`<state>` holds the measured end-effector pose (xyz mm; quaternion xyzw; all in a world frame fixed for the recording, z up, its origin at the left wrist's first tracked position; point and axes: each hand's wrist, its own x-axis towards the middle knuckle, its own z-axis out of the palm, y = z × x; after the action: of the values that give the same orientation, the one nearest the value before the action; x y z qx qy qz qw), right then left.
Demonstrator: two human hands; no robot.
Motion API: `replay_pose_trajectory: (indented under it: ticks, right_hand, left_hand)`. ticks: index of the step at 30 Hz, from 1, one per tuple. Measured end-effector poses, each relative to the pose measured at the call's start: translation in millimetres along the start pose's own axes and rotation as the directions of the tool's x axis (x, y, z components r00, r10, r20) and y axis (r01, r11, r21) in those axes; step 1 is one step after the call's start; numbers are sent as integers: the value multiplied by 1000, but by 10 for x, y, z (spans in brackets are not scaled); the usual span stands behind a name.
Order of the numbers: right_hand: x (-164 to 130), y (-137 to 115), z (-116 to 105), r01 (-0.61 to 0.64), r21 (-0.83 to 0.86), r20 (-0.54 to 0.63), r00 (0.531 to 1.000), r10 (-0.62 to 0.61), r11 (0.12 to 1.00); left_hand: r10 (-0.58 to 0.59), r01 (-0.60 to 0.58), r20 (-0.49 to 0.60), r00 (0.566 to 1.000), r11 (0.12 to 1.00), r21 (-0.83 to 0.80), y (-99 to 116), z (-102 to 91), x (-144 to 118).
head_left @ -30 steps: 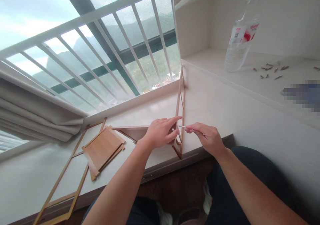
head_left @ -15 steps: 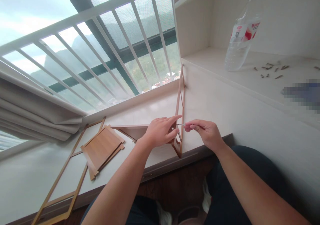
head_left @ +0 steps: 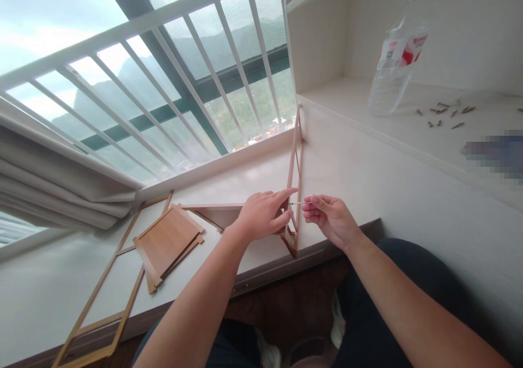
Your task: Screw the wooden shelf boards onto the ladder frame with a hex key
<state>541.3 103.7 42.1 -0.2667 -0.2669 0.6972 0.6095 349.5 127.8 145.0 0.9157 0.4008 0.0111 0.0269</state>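
Observation:
My left hand grips the end of a brown wooden panel where it meets an upright wooden ladder-like frame. Its index finger and thumb reach apart to the frame, on either side of the joint. Pinched in my right hand is a thin metal hex key, its shaft pointing left at the frame and its short bent end showing above my fingertips. The tip of the key meets the frame between my left finger and thumb. The panel's end is partly hidden by my left hand.
Stacked wooden panels lie left, partly over a second wooden frame, on the white ledge. A shelf at right carries a plastic water bottle and several loose screws. White railing and a curtain border the window.
My right hand has turned and its fingers have shifted along the hex key, with more of the key showing. My left hand, the panel and the frame have stayed in place.

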Motion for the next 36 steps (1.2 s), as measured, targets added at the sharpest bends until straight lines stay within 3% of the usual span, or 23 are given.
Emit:
replay_pose_trajectory:
  ticks: [4, 8, 11, 15, 20, 29, 36]
  right_hand:
    - [-7, 2, 48, 72, -3, -53, 996, -73, 997]
    - [-31, -21, 7, 229, -157, -81, 967, -243, 961]
    - [-86, -55, -36, 350, -414, -41, 915, -401, 840]
    - [-156, -106, -31, 457, -658, 123, 849, -513, 599]
    - [-149, -127, -14, 568, -716, 298, 774, -559, 405]
    - [-124, -175, -24, 691, -678, 467, 669, -578, 252]
    - [-117, -211, -19, 688, -685, 482, 676, -557, 241]
  left_hand:
    - [-5, 5, 2, 1000, 1000, -2, 3, 1, 2]
    - [-8, 8, 9, 1000, 1000, -10, 0, -7, 6]
    - [-7, 8, 13, 1000, 1000, -5, -8, -10, 8]
    - [2, -2, 9, 1000, 1000, 1, -19, 0, 12]
    - [1, -1, 7, 1000, 1000, 3, -22, 15, 14]
    - [-2, 2, 0, 1000, 1000, 8, -23, 8, 15]
    - [-3, 3, 0, 1000, 1000, 10, -27, 25, 13]
